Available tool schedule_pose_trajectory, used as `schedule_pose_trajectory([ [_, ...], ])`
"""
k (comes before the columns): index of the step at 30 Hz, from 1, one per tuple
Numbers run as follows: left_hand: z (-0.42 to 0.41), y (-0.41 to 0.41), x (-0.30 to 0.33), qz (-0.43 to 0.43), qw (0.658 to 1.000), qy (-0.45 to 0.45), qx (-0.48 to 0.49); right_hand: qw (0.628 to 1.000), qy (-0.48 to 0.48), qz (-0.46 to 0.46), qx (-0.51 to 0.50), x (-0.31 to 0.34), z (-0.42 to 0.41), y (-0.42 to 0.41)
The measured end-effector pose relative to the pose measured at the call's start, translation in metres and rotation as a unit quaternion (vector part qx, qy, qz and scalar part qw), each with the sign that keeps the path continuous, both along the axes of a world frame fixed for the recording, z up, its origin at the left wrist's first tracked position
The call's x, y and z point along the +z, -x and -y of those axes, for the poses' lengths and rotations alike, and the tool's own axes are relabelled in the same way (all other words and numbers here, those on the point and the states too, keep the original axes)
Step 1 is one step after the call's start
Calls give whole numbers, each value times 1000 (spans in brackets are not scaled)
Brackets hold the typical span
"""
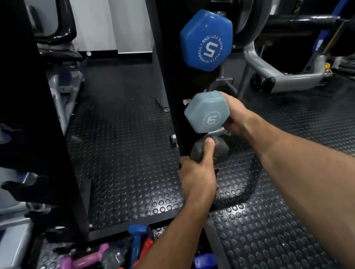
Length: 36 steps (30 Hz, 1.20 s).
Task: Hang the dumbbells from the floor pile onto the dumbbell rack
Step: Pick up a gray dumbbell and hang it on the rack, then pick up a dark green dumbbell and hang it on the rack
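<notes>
One blue dumbbell [206, 40] hangs racked; right hand [237, 116] grips the pale one [206, 112], left hand [197, 176] clasps a grey one [216, 150] — floor pile [112, 268] (several left) awaits.

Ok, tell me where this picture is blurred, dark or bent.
Head view: dim overall, the rack upright nearly black; glare on the studded floor; wide-angle bend at the edges; the right edge smeared; print on the blue dumbbell sharp, the floor pile softer.
</notes>
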<state>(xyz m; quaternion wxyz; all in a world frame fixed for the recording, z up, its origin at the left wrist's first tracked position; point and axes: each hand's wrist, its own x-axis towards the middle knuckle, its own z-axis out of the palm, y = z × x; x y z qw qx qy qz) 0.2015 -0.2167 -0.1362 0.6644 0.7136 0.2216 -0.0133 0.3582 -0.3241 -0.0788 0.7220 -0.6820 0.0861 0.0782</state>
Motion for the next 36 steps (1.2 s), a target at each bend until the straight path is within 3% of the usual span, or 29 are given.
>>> schedule_pose_trajectory([
  [6, -11, 7, 11, 31, 991, -124, -47, 999, -17, 3, 36, -13, 4, 8],
  [11, -26, 28, -4, 27, 962, -243, -122, 999, -19, -18, -23, -43, 21, 29],
  [14, -39, 46, -25, 9, 942, -289, -170, 996, -20, -53, -69, -78, 32, 53],
  [19, -71, 75, -80, -37, 909, -349, -226, 984, 59, -145, -80, -145, 34, 123],
  [23, -98, 99, -125, -104, 861, -414, -275, 969, 92, -221, -64, -192, 27, 187],
  [30, -132, 136, -188, -177, 810, -445, -338, 946, 140, -293, -4, -263, 10, 267],
  [36, -149, 160, -219, -175, 796, -457, -357, 936, 147, -321, -6, -292, -7, 293],
])
